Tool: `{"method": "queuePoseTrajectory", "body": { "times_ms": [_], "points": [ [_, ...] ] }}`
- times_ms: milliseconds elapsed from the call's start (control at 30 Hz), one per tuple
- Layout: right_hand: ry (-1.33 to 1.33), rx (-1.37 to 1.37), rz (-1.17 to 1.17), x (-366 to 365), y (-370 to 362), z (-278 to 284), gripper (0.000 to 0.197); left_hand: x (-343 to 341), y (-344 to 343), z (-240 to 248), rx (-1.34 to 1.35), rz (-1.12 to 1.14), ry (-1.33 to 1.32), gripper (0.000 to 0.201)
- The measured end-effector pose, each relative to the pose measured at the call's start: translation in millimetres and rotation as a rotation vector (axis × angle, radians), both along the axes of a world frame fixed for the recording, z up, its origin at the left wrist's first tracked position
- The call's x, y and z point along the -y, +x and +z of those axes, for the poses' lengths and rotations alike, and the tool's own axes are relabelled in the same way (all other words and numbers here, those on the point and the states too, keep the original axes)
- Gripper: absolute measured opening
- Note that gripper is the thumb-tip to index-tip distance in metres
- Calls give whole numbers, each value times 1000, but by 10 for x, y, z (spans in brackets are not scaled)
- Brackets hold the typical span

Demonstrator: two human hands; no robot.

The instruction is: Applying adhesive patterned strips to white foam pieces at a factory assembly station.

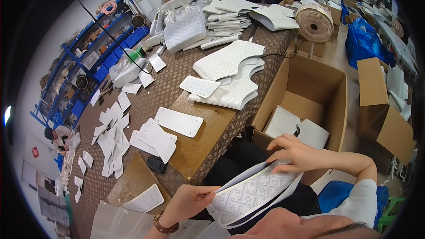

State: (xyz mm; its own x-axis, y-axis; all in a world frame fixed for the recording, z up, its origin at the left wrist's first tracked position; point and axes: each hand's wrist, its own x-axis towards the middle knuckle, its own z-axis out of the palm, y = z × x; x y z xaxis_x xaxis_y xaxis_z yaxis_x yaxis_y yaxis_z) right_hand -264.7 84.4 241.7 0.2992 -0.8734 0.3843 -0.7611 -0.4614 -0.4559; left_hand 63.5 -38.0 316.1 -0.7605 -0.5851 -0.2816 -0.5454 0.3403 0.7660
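Note:
Over my lap I hold a white embossed bag point(254, 192) with a raised maze-like pattern, its opening turned up and a grey inside showing. My left hand point(192, 201), with a brown strap on the wrist, pinches the near left corner of the rim between thumb and fingers. At the other end, my right hand point(295, 154) grips the rim with bent fingers; some fingertips sit at the opening. Close to my left hand lies a white rounded panel point(146, 198) on a brown board.
A patterned table point(148, 95) carries stacked white bag pieces point(228, 62), loose white panels point(179, 121), a small black block point(156, 164) and a white handbag point(184, 26). To the right stand an open cardboard box point(314, 77) with white pieces inside and a fan point(313, 23).

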Motion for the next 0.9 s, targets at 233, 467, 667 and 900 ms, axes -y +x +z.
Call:
{"method": "queuePoseTrajectory", "body": {
  "times_ms": [233,467,667,900],
  "points": [
    [130,120,181,193,131,-123,28,-105,272,3,20,116,135,26],
    [411,24,255,246,248,152,32,-350,517,221,64,209,213,27],
    [339,77,301,326,437,-111,35,-407,873,-248,44,427,381,28],
    [530,226,220,527,521,-15,28,-182,940,-544,-102,514,311,28]
  ]
}}
